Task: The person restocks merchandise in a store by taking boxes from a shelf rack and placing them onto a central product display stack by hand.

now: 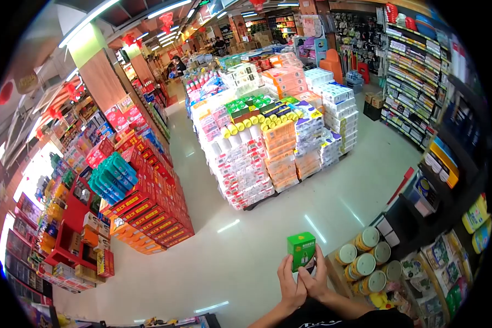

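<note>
A small green box (301, 250) with white print is held upright in front of me, low in the head view. My left hand (291, 281) is closed around its left side and lower edge. On the other side, my right hand (315, 277) grips the lower right of the same box, its thumb near the bottom front. The thumbs meet below the box and hide its lower part. Just to the right of my right hand stand several round tins (364, 263) with pale lids.
Ahead is a big island of stacked tissue packs (240, 169) with yellow-ended rolls on top. Left stands a stack of red cartons (158, 210) topped with teal bottles (113, 176). Shelves (413, 82) line the right wall. Pale shiny floor (224, 257) runs between the displays.
</note>
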### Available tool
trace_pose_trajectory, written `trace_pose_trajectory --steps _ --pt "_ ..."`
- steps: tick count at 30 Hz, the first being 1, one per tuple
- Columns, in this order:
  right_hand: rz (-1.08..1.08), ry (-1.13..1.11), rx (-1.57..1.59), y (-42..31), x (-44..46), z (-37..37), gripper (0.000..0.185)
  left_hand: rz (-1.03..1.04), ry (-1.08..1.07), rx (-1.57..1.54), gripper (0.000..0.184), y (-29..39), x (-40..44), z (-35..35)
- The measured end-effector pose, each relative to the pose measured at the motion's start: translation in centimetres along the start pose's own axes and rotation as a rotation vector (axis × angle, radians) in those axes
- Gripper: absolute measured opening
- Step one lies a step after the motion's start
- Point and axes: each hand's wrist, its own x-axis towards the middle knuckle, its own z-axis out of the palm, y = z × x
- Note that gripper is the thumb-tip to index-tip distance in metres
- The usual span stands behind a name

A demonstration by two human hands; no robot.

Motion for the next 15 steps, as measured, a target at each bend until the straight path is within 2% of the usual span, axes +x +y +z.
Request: trace_pose_trajectory --steps 2,5,8,9,12,15 --pt "-0.015 0.015 0.007 2.5 4.4 -0.1 0.083 0.019 -0.033 0.104 0.057 -2.1 4.0 1.8" --pt "0.043 -0.004 0.061 3.3 11.8 -0.9 0.084 0.022 -0.041 0.071 0.06 -3.6 10.8 4.5" --pt "0.053 0.004 0.15 5.6 19.8 -1.0 0.08 -0.042 -0.051 -0.012 0.064 -5.0 18.0 6.7" --pt "0.071 0.001 0.198 4.4 22.6 -1.2 0.079 -0.09 -0.042 -0.02 0.068 -5.1 20.3 7.3" --pt "-0.026 -0.051 0.129 6.6 29.6 -1.4 0.079 0.019 0.009 0.158 0.067 -6.9 26.6 9.5" --pt "-0.061 -0.058 0.157 7.2 36.2 -1.3 0.078 -0.013 -0.002 0.122 0.071 -8.2 32.2 11.0"
